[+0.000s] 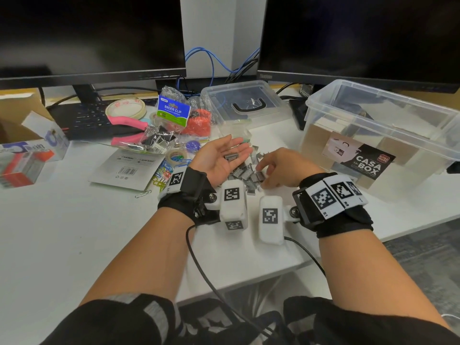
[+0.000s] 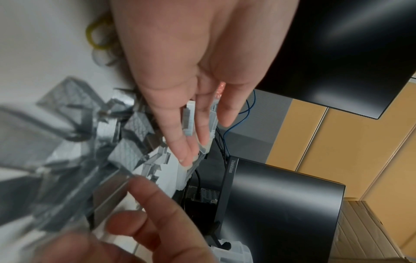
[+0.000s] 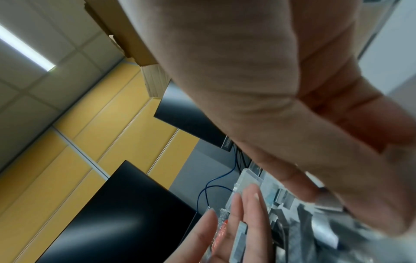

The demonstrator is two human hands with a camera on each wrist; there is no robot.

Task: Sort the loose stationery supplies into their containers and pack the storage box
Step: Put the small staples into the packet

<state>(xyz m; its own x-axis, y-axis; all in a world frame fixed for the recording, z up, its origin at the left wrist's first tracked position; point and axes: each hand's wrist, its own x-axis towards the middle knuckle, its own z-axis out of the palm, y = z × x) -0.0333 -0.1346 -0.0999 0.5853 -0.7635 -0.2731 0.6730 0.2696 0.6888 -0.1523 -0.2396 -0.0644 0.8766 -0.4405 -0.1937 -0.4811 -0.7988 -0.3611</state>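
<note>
Pile of loose grey metal staple strips (image 1: 245, 173) sits on the white desk (image 1: 74, 232), centre, just in front of the small clear plastic case with black handle (image 1: 245, 103) and left of the large clear plastic storage box labelled CASA BOX (image 1: 378, 135); left hand (image 1: 220, 155) is palm-up over the pile's left edge, fingers straight and together, one short grey staple strip (image 1: 231, 156) lying flat on the palm; left wrist view shows the same strip (image 2: 187, 118) resting on the fingers (image 2: 178, 135), nothing curled round it; right hand (image 1: 283, 168) is palm-down on the pile's right side, fingertips pinching another grey staple strip (image 1: 261, 174) at the pile; right wrist view confirms thumb and finger closed on a strip (image 3: 328, 201), blurred beyond that; storage box is open on top, brown cardboard items inside, near the right hand but not touching.

Further left: blue-and-green BINDER CLIP packet (image 1: 173, 110), orange mesh item in plastic wrap (image 1: 199, 123), pink-handled pliers (image 1: 129, 130), roll of clear tape with red print (image 1: 125, 108), coloured paper clips (image 1: 163, 170) just beside the left wrist, grey printed card (image 1: 127, 168), red-and-white boxes (image 1: 22, 165) at the desk's left edge; black keyboard (image 1: 82, 118) and two dark monitors (image 1: 92, 36) behind; blue cables (image 1: 211, 61) in the gap between the monitors.
</note>
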